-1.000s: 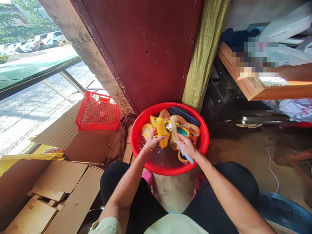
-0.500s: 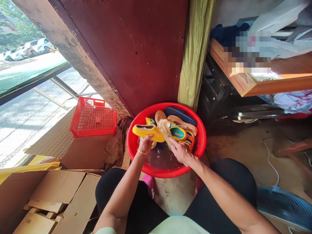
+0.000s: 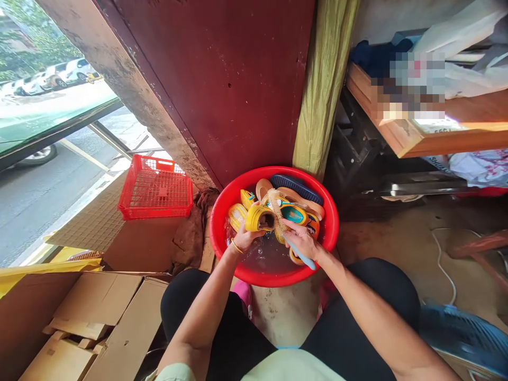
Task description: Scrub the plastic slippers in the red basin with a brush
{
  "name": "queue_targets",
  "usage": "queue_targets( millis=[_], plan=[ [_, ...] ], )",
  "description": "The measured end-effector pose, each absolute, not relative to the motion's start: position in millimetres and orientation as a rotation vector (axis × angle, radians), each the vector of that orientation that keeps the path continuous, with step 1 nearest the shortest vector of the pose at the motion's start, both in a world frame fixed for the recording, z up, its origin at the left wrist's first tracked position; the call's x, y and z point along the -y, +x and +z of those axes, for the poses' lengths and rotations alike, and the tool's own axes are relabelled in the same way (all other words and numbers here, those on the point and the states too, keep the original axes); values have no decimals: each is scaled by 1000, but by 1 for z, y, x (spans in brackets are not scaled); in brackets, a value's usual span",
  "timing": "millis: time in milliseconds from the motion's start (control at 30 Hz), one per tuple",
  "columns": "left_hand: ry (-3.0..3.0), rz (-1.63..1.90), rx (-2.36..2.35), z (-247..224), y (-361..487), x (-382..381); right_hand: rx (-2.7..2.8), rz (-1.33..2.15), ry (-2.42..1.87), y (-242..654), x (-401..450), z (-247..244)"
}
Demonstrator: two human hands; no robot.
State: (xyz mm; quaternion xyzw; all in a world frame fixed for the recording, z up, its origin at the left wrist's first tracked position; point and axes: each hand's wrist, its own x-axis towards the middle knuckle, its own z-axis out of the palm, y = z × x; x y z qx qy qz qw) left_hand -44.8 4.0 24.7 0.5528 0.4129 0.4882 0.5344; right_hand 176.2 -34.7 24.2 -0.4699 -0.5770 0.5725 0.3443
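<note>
I see a maroon panel (image 3: 214, 90) beyond the grip. Left of the grip lies a bright street (image 3: 51, 196); right, a wooden table (image 3: 468, 144).

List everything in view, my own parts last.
Round plastic basin: one, red, centre
Rubbery shoe: one, yellow, above basin
Bristle brush: one, blue-handled, above basin
Mixed footwear: several, yellow, tan, navy, in basin
Plastic crate: one, red, left
Crumpled cloth: one, brown, beside basin
Cardboard pieces: several, brown, left
Flat panel: one, maroon, behind basin
Draped cloth: one, olive, beside panel
Wooden tabletop: one, brown, upper right
Plastic bags: several, whitish, right
Thin cable: one, white, right floor
Ribbed object: one, blue, lower right
Cars: several, mostly white, outside
Worn shoes: two, pink, below
Left hand: one, holding shoe
Right hand: one, holding brush
Legs: two, black, bottom
</note>
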Motion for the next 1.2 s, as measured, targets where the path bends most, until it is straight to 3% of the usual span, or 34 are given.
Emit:
queue_targets(
  millis=[233,433,633,900,1067,1200],
  plan=[
    [1776,965,-1177,21,-55,-2,1594,1391,-1308,186,31,14],
    [1578,891,-1323,-13,-63,0,2070,966,-1249,193,41,15],
    [1643,758,-1336,-35,-68,-1,2208,792,-1430,186,37,14],
    [956,648,-965,-23,-56,13,2129,799,-1487,177,29,-5],
    [955,909,-1052,-14,-34,25,2145,950,-1334,178,39,2],
    [824,797,-963,-3,-42,26,2223,932,-1328,183,42,11]
  ],
)
